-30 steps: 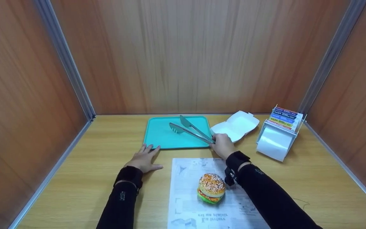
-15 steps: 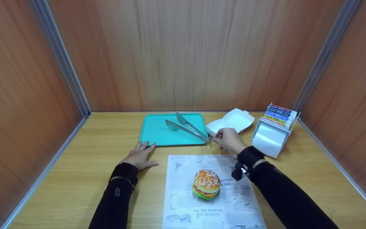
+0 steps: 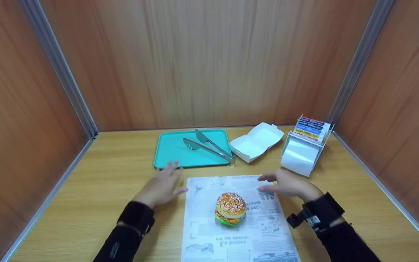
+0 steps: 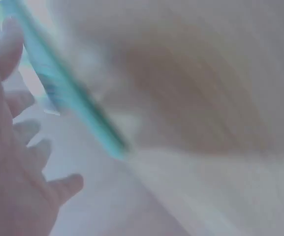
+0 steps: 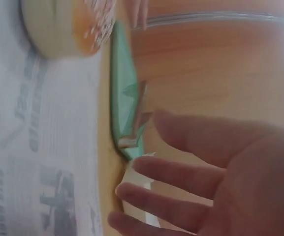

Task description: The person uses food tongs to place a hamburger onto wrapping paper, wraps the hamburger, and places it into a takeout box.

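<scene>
Right hand (image 3: 290, 185) moved off tongs (image 3: 213, 151) to right of burger (image 3: 230, 209), left hand (image 3: 161, 186) left of it, fingers spread on both; low sweep could drag paper (image 3: 238, 249).

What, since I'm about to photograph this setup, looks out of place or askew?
Mostly the tongs: they lie diagonally across the tray, and their joined end seems to poke just past its near right corner. The open white box also sits at an angle beside the tray. I see no spill or damage.
</scene>
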`<control>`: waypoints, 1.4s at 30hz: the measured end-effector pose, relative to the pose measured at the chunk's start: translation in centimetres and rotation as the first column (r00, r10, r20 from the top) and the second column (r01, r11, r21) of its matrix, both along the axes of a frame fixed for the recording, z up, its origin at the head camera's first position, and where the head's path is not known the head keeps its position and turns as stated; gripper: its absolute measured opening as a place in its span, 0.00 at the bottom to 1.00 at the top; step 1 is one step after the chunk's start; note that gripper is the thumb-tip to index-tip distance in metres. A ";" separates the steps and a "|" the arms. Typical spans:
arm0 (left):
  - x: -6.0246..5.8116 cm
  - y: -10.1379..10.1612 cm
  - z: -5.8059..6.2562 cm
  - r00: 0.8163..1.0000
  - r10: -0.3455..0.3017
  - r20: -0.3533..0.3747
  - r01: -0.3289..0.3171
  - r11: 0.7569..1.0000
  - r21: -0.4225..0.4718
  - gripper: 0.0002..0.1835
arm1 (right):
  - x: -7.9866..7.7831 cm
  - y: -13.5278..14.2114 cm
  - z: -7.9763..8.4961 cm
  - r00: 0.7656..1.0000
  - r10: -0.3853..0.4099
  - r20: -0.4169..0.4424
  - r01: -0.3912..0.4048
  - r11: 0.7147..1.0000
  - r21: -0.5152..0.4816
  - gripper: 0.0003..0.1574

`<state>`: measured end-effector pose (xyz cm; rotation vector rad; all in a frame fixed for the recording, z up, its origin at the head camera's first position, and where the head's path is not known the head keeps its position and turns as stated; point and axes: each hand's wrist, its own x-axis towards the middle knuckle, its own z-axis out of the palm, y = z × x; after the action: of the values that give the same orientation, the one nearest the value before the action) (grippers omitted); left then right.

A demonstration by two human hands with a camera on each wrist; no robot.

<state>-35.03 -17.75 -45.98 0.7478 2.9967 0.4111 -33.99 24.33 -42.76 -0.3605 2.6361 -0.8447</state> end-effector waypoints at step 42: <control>-1.3 1.7 -1.3 0.887 0.366 0.282 -0.418 0.896 0.153 0.47 | 3.4 -3.9 -4.1 0.973 0.221 0.058 -0.229 0.944 0.237 0.78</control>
<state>-36.38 -16.06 -47.32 0.0644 2.8781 0.7799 -30.55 20.38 -46.86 -0.5641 2.5674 -0.4455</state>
